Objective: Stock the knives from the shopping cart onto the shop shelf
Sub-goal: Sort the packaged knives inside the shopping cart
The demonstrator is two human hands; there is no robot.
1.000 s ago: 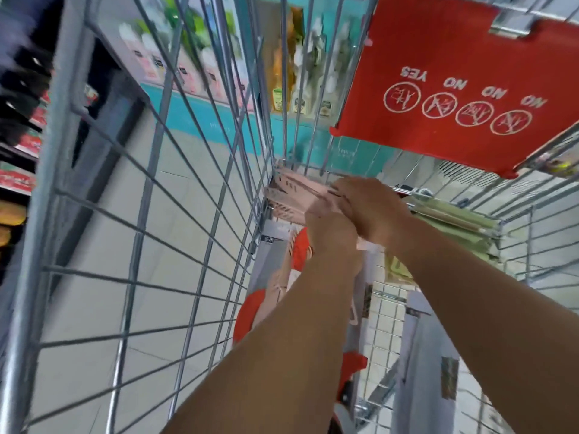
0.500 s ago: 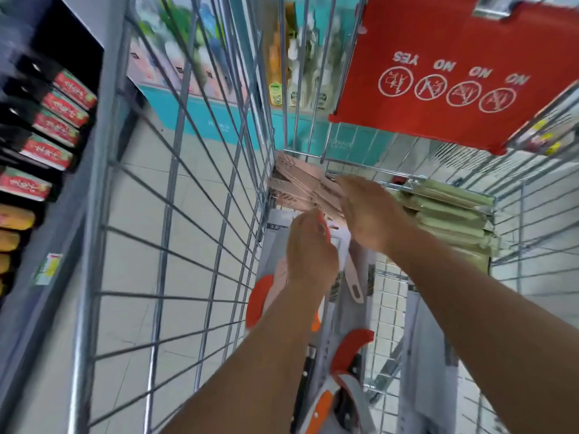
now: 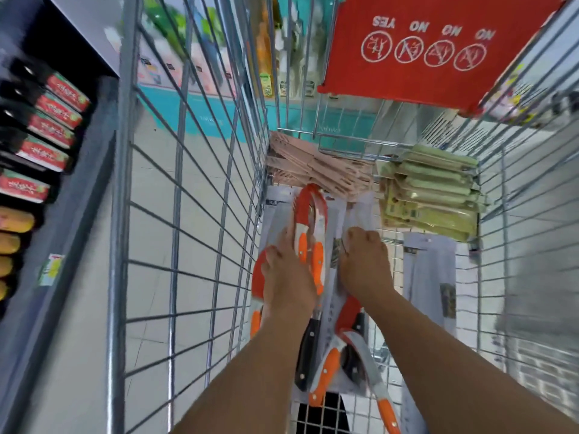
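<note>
I look down into a wire shopping cart (image 3: 188, 220). On its floor lie several carded knife packs with orange handles (image 3: 311, 214), a black-handled one (image 3: 308, 349) among them. My left hand (image 3: 288, 277) grips the topmost orange-handled knife pack from its left side, thumb and fingers around it. My right hand (image 3: 365, 264) has its fingers curled over the right edge of the same white card. The pack's far end tilts up a little above the pile. The shop shelf (image 3: 53, 120) runs along the left, outside the cart.
Stacks of pink packs (image 3: 316, 170) and green packs (image 3: 435, 189) fill the cart's far end. Another white carded pack (image 3: 429, 270) lies at the right. A red seat flap (image 3: 438, 51) hangs overhead. The shelf holds red-labelled black boxes and yellow items (image 3: 12, 220).
Both hands have pulled back from the pink packs at the far end toward me and closed on the orange-handled knife pack. The view has tipped down into the cart.
</note>
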